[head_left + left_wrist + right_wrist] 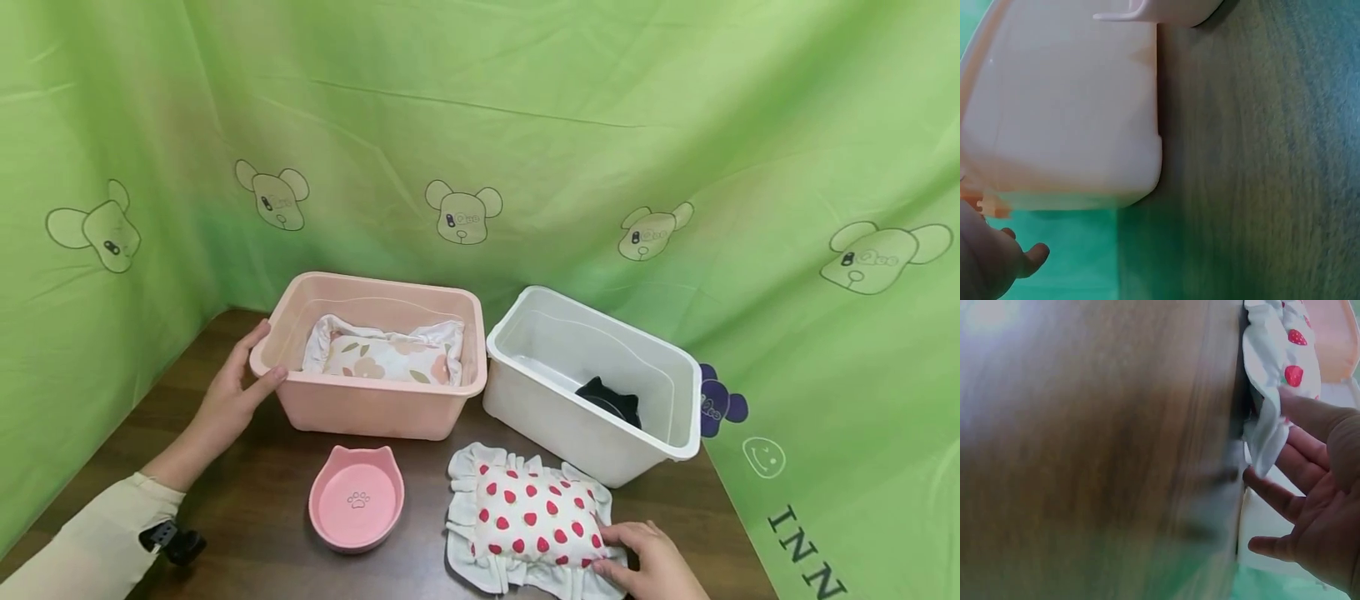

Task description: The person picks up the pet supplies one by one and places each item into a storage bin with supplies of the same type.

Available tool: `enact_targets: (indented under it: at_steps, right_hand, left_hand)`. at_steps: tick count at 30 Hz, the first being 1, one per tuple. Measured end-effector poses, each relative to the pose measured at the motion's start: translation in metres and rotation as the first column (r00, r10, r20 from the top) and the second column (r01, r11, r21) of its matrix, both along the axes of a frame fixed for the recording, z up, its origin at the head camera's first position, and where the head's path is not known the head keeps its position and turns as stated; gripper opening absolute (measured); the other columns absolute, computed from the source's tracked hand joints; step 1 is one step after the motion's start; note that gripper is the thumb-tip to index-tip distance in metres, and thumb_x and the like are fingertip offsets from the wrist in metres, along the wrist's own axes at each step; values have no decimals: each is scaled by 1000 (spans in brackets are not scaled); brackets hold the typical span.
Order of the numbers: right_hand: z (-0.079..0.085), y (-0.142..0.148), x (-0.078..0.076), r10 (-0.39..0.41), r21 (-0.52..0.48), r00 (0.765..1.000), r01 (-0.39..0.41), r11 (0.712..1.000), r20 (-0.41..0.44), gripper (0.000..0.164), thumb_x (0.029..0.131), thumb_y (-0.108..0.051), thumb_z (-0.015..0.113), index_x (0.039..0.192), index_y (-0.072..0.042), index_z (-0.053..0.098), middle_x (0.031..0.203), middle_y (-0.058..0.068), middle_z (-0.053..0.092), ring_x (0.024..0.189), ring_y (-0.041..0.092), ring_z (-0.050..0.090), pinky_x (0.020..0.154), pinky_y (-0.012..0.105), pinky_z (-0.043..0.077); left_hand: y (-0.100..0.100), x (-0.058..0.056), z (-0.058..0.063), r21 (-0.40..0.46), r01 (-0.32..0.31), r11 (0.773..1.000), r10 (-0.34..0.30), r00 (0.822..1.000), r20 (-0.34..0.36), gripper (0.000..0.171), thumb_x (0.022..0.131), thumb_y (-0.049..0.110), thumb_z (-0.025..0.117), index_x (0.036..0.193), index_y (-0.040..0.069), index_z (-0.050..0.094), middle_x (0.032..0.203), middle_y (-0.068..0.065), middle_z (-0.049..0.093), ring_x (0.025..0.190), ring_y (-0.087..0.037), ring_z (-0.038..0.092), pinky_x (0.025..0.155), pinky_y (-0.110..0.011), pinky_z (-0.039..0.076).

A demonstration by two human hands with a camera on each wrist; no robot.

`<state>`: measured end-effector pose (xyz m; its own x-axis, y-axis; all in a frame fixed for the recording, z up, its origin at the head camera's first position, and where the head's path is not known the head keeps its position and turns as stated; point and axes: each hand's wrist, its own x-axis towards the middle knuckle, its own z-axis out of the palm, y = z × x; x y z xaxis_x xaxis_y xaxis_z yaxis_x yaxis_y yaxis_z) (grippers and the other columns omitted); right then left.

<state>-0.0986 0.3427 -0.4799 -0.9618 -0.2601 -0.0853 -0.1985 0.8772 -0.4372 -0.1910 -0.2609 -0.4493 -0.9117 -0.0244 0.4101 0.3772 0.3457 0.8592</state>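
Observation:
My left hand (232, 387) grips the near left corner of a pink plastic bin (367, 412), thumb over the front rim and fingers along the left side. Inside that bin lies a floral pillow (390, 358) with a white ruffle. At the front right, my right hand (648, 560) pinches the right edge of a small strawberry-print pillow (532, 512) with a pale ruffled border. The right wrist view shows the thumb and fingers about the ruffle (1266, 434), with the other fingers spread. The pillow lies on the table in front of a white bin (562, 417).
A pink cat-eared bowl (357, 504) with a paw print stands in front of the pink bin. Inside the white bin sits a black cat-eared bowl (611, 400). A green curtain (480, 125) hangs behind and beside the brown wooden table (255, 517).

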Motion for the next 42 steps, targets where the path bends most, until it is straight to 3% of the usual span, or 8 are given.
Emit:
enact_targets:
  at_steps: [2, 5, 8, 12, 17, 26, 34, 42]
  right_hand:
    - [0, -3, 1, -17, 0, 999, 17, 1000, -49, 32, 78, -35, 89, 101, -17, 77, 100, -8, 72, 94, 9, 64, 95, 44, 53]
    - [0, -8, 3, -103, -71, 990, 96, 993, -96, 22, 75, -25, 91, 92, -19, 77, 93, -9, 71, 84, 1, 61, 79, 29, 55]
    - [-4, -15, 5, -193, -186, 965, 160, 969, -179, 21, 70, -14, 93, 82, -20, 76, 84, -13, 68, 77, -4, 58, 73, 21, 52]
    - [-4, -21, 3, -242, -296, 923, 151, 943, -300, 25, 66, -5, 93, 75, -22, 76, 79, -17, 65, 75, -6, 58, 70, 10, 46]
    - [4, -24, 3, -246, -380, 900, 100, 920, -360, 28, 67, 1, 91, 76, -20, 77, 80, -14, 65, 75, -3, 58, 68, 11, 44]
    - [22, -28, 2, -192, -441, 875, -28, 897, -445, 34, 64, 13, 87, 78, -16, 77, 82, -9, 66, 79, -4, 58, 70, 11, 44]
    - [45, -31, 2, -180, -446, 868, -53, 893, -463, 35, 64, 15, 86, 79, -16, 77, 84, -8, 66, 83, -3, 58, 79, 9, 43]
    - [66, -34, 4, -167, -430, 864, -62, 901, -474, 35, 67, 13, 86, 81, -18, 78, 87, -8, 66, 87, -2, 57, 82, 8, 41]
  left_hand:
    - [2, 0, -1, 35, 14, 999, -14, 1000, -4, 70, 102, 9, 61, 163, 10, 25, 170, -15, 22, 135, 6, 35, 101, -1, 30]
    - [4, 0, -1, 74, 33, 997, -33, 999, 2, 70, 103, 8, 59, 163, 9, 22, 169, -17, 20, 141, -2, 35, 103, -2, 31]
    - [6, -1, -2, 115, 53, 992, -54, 999, 5, 70, 104, 7, 57, 163, 9, 20, 169, -19, 18, 147, -13, 33, 103, -3, 33]
    - [8, -2, -4, 175, 82, 981, -84, 996, 0, 70, 105, 6, 55, 163, 8, 17, 170, -20, 15, 150, -27, 28, 104, -5, 35]
    - [11, -5, -8, 224, 100, 969, -96, 995, -31, 68, 105, 4, 53, 163, 7, 18, 170, -18, 13, 151, -29, 26, 106, -6, 34]
    - [11, -6, -11, 226, 87, 970, -81, 996, -36, 67, 105, 5, 53, 162, 6, 19, 171, -18, 13, 152, -28, 24, 108, -7, 33]
    - [12, -5, -10, 227, 85, 970, -80, 996, -31, 66, 105, 6, 53, 162, 7, 19, 171, -17, 13, 152, -35, 23, 108, -7, 34]
    - [12, -3, -9, 221, 83, 972, -78, 997, -30, 66, 105, 6, 53, 162, 6, 19, 171, -17, 12, 152, -34, 22, 109, -7, 33]
